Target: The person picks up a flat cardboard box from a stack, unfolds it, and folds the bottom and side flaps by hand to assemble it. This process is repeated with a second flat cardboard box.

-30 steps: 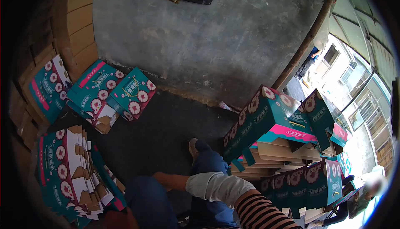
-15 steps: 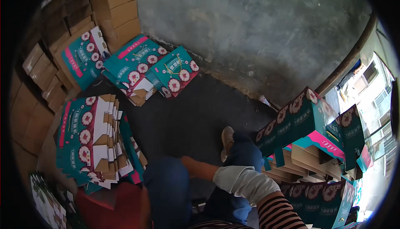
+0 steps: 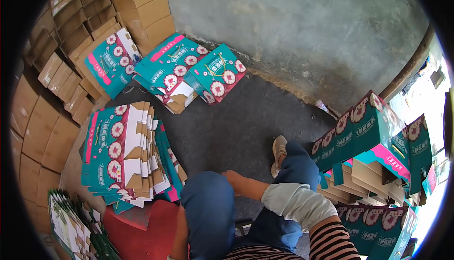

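My right hand (image 3: 231,180) rests by the inner side of my left knee (image 3: 208,198), its arm reaching across my lap in a grey sleeve cover (image 3: 295,202) and a striped sleeve. Its fingers are hidden at the knee, so their pose does not show. Of my left hand (image 3: 180,227), only a strip of skin appears on the outer side of the same knee; its fingers are out of sight. Left of that knee, a stack of flattened teal cartons (image 3: 106,153) printed with white-and-dark-red fruit lies next to a red surface (image 3: 161,227).
More teal cartons (image 3: 172,66) lie by the grey wall (image 3: 283,33). Brown cardboard boxes (image 3: 35,142) are stacked along the left. Teal cartons (image 3: 354,132) stand piled on the right. Green-and-white flat cartons (image 3: 71,227) sit at lower left. My shoe (image 3: 279,153) is on the dark floor (image 3: 231,127).
The whole scene has shifted rightward in view and become brighter, as my head turned slightly left. Both arms stay at my left knee, and the cartons keep their places.
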`<state>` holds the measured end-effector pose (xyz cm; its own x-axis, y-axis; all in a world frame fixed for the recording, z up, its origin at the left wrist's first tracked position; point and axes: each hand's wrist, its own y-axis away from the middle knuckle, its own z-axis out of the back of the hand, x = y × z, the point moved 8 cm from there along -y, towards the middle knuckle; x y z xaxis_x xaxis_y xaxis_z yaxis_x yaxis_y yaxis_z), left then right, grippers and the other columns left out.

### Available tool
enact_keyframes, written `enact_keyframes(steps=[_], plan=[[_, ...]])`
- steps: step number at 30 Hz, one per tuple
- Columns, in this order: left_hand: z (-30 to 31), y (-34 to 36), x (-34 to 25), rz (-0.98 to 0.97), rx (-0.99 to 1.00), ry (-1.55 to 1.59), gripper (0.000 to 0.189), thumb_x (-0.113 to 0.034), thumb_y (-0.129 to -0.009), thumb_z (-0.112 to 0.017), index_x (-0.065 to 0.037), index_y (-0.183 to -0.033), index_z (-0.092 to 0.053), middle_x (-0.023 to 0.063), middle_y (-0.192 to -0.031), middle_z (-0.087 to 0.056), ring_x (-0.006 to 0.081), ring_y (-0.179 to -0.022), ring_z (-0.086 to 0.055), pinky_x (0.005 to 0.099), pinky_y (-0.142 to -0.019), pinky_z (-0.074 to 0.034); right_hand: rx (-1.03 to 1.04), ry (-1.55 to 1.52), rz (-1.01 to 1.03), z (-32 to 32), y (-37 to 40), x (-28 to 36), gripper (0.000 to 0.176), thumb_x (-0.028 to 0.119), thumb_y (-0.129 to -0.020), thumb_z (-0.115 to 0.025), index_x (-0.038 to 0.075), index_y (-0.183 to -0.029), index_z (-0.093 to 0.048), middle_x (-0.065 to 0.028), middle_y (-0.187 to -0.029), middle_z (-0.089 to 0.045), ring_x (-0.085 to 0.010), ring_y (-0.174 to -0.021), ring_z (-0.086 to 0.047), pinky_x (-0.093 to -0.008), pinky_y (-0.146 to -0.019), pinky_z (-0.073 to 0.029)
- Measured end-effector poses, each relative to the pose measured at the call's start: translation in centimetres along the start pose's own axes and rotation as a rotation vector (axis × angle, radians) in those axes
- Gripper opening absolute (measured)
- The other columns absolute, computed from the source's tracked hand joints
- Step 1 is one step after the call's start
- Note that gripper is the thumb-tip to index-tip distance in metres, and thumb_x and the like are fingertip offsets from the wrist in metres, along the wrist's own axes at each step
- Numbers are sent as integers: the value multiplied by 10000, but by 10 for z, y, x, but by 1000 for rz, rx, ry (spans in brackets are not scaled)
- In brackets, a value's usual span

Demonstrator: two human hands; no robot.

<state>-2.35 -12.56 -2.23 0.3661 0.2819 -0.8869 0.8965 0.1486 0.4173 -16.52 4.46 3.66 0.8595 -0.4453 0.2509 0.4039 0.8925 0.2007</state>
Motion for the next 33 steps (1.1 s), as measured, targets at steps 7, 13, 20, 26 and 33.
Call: enact_keyframes(steps=[7,13,20,26,33], plan=[[-8,5,-13,-87,-11,-109,680,-505,-997,-312,29,-1418,-344,140,-1394,-447,233,-1242,-455,315,-1067,-317,-1,-62,9,-6,-3,-1,158,222,-783,-617,95,-867,-661,-132,-904,-669,-303,-811,-655,-407,-696,-487],[-10,-1,-12,-67,-2,-122,663,-491,-1001,-313,24,-1418,-347,148,-1389,-452,235,-1252,-446,320,-1071,-312,-55,-111,-40,7,-2,-2,161,224,-779,-610,89,-855,-653,-136,-886,-670,-307,-825,-656,-411,-693,-499],[-16,3,-14,-58,28,-167,644,-475,-1005,-313,17,-1419,-350,158,-1382,-457,238,-1264,-436,326,-1075,-306,-5,-2,-4,8,-4,4,211,226,-828,-578,83,-973,-632,-110,-906,-675,-288,-817,-672,-384,-687,-502],[-15,9,-22,-92,14,-189,628,-461,-1009,-313,12,-1420,-353,166,-1376,-462,240,-1275,-427,331,-1078,-301,-17,-65,-23,18,-2,6,144,220,-754,-625,84,-790,-652,-118,-817,-670,-284,-792,-666,-387,-681,-497],[-23,11,-66,-330,-36,-307,609,-445,-1013,-314,6,-1420,-356,175,-1370,-467,242,-1287,-417,337,-1082,-295,-182,-112,51,-2,-1,-3,115,206,-760,-618,114,-803,-671,-139,-809,-680,-313,-791,-670,-417,-679,-524]])
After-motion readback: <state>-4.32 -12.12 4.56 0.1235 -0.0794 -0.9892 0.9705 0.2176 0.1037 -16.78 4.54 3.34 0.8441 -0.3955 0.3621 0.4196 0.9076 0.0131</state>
